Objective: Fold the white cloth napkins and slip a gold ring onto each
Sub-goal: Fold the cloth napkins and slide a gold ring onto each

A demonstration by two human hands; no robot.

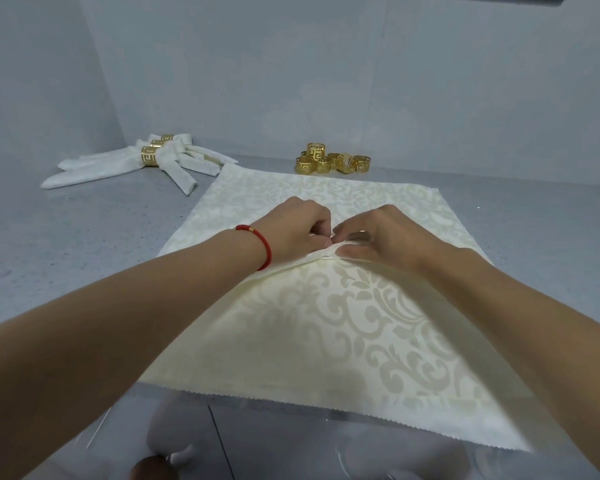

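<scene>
Pinching napkin (326, 323) fold: left hand (291, 226), right hand (385, 237) | three ringed napkins (132, 161) | loose rings (331, 161), count unclear

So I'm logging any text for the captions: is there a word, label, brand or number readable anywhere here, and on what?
None can be read.
The napkin under the hands bears only a woven leaf pattern.
The loose gold rings and the ringed napkins show a cut-out key pattern, not letters.
The red bracelet is plain.
</scene>
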